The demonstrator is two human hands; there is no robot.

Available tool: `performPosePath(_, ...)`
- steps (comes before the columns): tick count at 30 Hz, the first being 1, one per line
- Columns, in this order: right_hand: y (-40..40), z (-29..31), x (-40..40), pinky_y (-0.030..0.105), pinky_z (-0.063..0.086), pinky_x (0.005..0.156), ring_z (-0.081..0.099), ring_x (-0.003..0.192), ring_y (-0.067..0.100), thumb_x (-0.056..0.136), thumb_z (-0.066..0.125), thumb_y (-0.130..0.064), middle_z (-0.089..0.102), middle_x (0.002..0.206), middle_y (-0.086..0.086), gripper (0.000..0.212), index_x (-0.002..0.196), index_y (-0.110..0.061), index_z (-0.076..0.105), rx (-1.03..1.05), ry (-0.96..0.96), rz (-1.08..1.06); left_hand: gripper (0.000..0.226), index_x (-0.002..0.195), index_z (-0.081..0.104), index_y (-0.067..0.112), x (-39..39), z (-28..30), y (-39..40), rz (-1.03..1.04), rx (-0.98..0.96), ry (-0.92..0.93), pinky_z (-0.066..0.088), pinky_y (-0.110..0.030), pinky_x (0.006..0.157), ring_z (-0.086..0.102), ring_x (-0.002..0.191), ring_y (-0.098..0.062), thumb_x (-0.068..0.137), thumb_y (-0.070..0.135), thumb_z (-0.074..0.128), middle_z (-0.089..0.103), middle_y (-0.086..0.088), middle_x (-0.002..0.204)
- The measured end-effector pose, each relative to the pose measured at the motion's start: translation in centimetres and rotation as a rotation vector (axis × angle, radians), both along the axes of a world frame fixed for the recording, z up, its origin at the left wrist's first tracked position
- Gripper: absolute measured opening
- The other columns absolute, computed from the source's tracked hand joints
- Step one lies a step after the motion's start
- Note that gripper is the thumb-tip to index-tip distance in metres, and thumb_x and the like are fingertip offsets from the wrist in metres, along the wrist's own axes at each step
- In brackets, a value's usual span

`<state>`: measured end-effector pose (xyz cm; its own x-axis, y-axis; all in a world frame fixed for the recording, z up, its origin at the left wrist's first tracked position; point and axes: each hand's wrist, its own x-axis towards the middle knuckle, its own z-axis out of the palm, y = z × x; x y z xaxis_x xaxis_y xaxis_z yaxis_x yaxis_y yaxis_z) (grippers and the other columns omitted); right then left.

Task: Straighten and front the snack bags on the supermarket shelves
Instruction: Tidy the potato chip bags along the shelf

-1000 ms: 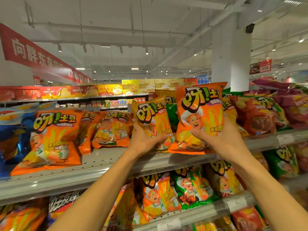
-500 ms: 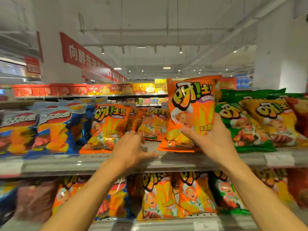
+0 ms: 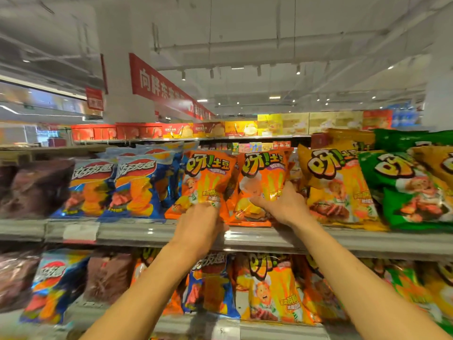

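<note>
On the upper shelf, two orange snack bags stand upright side by side. The right hand grips the right orange bag; the left hand holds the left orange bag at its bottom edge, directly above it.

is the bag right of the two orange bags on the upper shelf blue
No, the bag just right of the two orange bags on the upper shelf is yellow; blue ones sit left.

2 hands, 2 blue bags, 2 orange bags on top shelf
</note>
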<state>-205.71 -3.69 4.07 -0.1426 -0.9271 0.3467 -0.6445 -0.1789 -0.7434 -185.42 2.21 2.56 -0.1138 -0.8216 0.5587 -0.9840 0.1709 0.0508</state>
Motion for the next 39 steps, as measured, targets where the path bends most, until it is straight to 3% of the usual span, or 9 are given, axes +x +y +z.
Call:
performPosePath(4,-0.6,0.4,-0.3,0.049,0.044,0.110,0.047,0.137,0.035,0.061,0.074,-0.081,0.047,0.152,0.011,0.125,0.154,-0.012,0.027,0.108,0.031,0.043,0.026,0.090,0.059,0.019,0.1,-0.2,0.0,-0.019,-0.006,0.020,0.052,-0.041,0.075,0.063,0.090,-0.027,0.089,0.044,0.068,0.062,-0.001,0.091)
performPosePath(12,1.0,0.5,-0.2,0.047,0.048,0.105,0.051,0.133,0.035,0.062,0.068,-0.085,0.051,0.147,0.012,0.123,0.152,-0.011,0.029,0.045,0.045,-0.021,0.056,0.088,0.062,0.019,0.0,-0.9,0.4,-0.038,-0.046,0.052,0.055,-0.040,0.072,0.063,0.087,-0.022,0.081,0.074,0.050,0.061,0.002,0.092)
performPosePath(18,4.7,0.4,-1.8,0.037,0.052,0.095,0.060,0.123,0.024,0.073,0.068,-0.076,0.064,0.129,-0.001,0.095,0.146,-0.018,0.045,-0.233,0.076,-0.089,0.049,0.079,0.064,0.024,-3.1,-0.5,1.1,-0.034,-0.255,0.056,0.052,-0.035,0.063,0.059,0.080,-0.017,0.090,0.068,0.045,0.059,0.005,0.084)
performPosePath(22,6.9,0.8,-6.1,0.037,0.055,0.089,0.067,0.095,0.009,0.084,0.070,-0.060,0.064,0.086,-0.020,0.055,0.125,-0.023,0.066,-0.302,-0.014,-0.089,0.039,0.074,0.062,0.023,-7.8,0.6,1.6,-0.180,-0.296,0.201,0.047,-0.035,0.062,0.058,0.078,-0.018,0.092,0.057,0.053,0.058,0.006,0.078)
performPosePath(26,8.6,1.2,-13.5,0.024,0.054,0.074,0.063,0.078,-0.006,0.088,0.071,-0.048,0.064,0.077,-0.022,0.030,0.104,-0.023,0.074,-0.361,-0.096,-0.136,0.031,0.074,0.066,0.023,-14.4,1.5,1.8,-0.368,-0.247,0.410,0.047,-0.034,0.066,0.061,0.073,-0.016,0.091,0.047,0.061,0.064,0.006,0.074)
performPosePath(30,9.9,1.4,-22.5,0.033,0.056,0.080,0.068,0.084,0.005,0.091,0.070,-0.041,0.070,0.082,-0.013,0.024,0.099,-0.019,0.076,-0.415,-0.118,-0.226,0.027,0.086,0.069,0.021,-22.6,2.0,1.9,-0.444,-0.206,0.533,0.040,-0.027,0.066,0.061,0.075,-0.010,0.090,0.048,0.063,0.066,0.008,0.079)
performPosePath(33,10.4,1.5,-29.6,0.025,0.052,0.070,0.066,0.081,0.002,0.092,0.070,-0.041,0.067,0.079,-0.017,0.023,0.099,-0.019,0.075,-0.432,-0.098,-0.301,0.032,0.104,0.066,0.018,-28.9,2.1,1.3,-0.453,-0.141,0.602,0.043,-0.028,0.074,0.061,0.088,-0.013,0.088,0.046,0.066,0.067,0.001,0.095)
performPosePath(36,10.0,1.1,-36.5,0.036,0.055,0.083,0.069,0.093,0.015,0.091,0.069,-0.046,0.073,0.096,-0.005,0.033,0.109,-0.018,0.072,-0.407,-0.050,-0.398,0.061,0.128,0.051,0.013,-34.3,2.4,0.5,-0.420,-0.019,0.635,0.049,-0.040,0.093,0.057,0.112,-0.024,0.086,0.053,0.066,0.060,-0.006,0.121)
performPosePath(39,8.9,0.5,-41.4,0.041,0.051,0.096,0.062,0.114,0.024,0.089,0.068,-0.050,0.067,0.122,0.006,0.054,0.129,-0.014,0.062,-0.311,0.006,-0.401,0.089,0.142,0.032,0.010,-37.7,2.6,-1.1,-0.321,0.142,0.723,0.046,-0.040,0.096,0.053,0.122,-0.030,0.080,0.066,0.063,0.053,-0.012,0.137)
